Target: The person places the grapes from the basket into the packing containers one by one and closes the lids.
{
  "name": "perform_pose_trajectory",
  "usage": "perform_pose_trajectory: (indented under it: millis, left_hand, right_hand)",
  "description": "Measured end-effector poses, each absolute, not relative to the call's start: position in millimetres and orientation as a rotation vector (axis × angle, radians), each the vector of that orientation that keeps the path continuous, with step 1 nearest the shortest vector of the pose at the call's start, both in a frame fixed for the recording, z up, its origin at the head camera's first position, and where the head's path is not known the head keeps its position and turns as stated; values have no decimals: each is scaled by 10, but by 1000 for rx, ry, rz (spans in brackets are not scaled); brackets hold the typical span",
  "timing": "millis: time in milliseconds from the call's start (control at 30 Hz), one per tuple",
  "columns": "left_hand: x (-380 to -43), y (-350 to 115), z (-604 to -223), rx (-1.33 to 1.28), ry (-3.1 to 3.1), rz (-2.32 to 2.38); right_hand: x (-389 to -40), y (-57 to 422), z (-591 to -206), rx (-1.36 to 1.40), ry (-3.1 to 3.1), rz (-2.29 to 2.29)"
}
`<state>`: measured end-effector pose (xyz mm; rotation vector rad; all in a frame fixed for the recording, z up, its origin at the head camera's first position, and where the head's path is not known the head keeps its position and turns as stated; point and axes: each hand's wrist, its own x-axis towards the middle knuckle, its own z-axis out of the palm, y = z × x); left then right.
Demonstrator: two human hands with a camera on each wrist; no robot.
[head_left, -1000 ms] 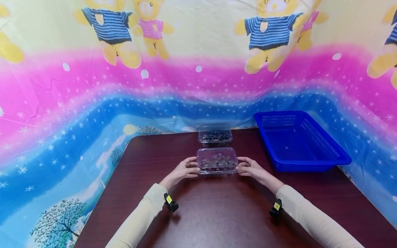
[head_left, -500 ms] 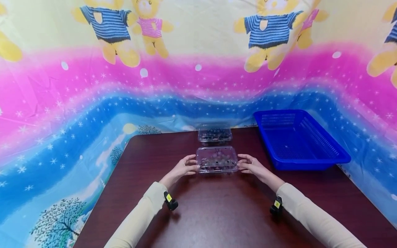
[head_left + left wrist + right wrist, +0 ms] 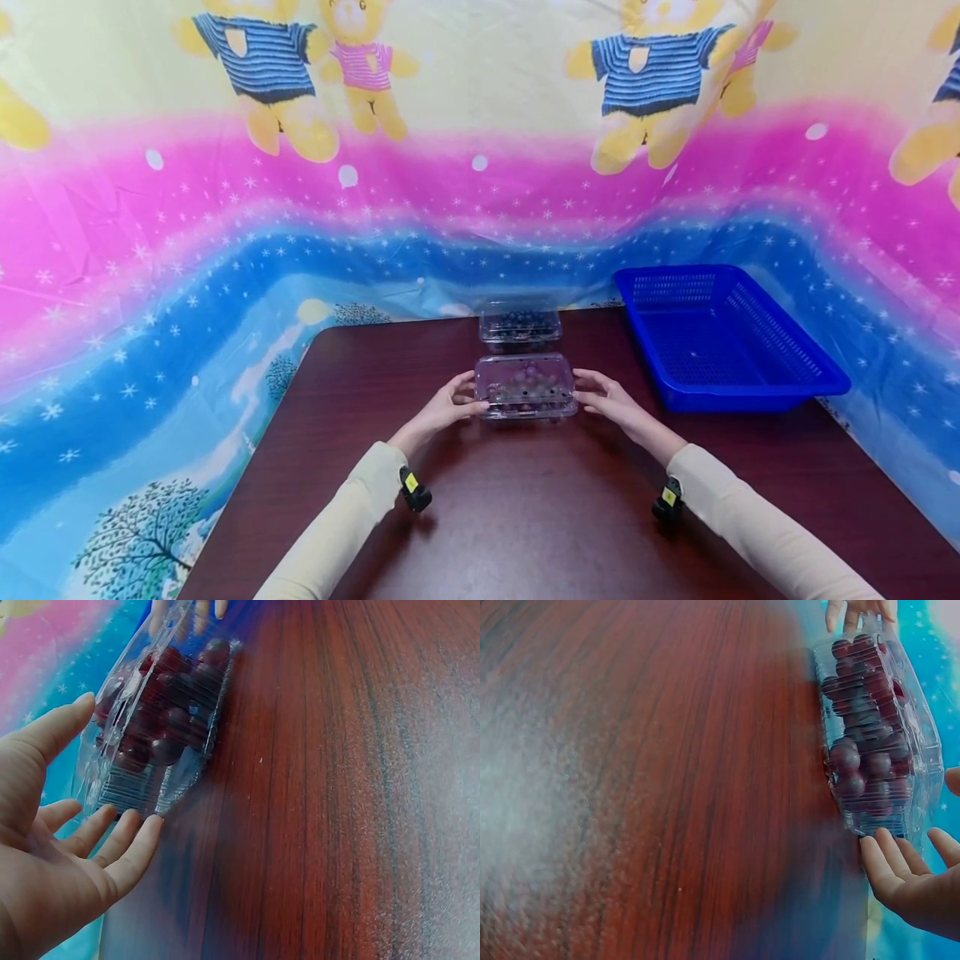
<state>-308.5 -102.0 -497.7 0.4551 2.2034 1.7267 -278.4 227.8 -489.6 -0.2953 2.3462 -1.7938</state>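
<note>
A clear plastic clamshell box (image 3: 525,382) of dark red grapes stands on the table, lid down. At its left end is my left hand (image 3: 441,410), and my right hand (image 3: 617,408) is at its right end. In the left wrist view, the fingers (image 3: 135,851) are spread and fairly straight, their tips at the box's end, with the thumb held apart near the lid. The right wrist view has extended fingers (image 3: 889,862) touching the other end of the grape box (image 3: 874,742). That hand's thumb is partly cut off at the frame's edge.
Behind the grape box stands a second clear box (image 3: 521,325) with small dark round fruit. A blue perforated plastic basket (image 3: 750,392) is at the back right of the brown table (image 3: 510,508). A patterned cloth (image 3: 480,200) hangs behind the table.
My left thumb has shifted slightly inward, over the near left corner of the grape box. My right fingers have changed position slightly at the other end. The box has barely moved.
</note>
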Motion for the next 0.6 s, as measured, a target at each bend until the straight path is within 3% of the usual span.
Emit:
perform_pose_trajectory:
  millis: [367,600]
  left_hand:
    - [-3028,-997,-4988,555,2346,1586]
    - [-2991,-967,-4972,686,2399,1467]
  right_hand:
    - [-2768,2191,-4916,-462,2490,-1754]
    - [-2706,2128,-4947,-773,2880,-1367]
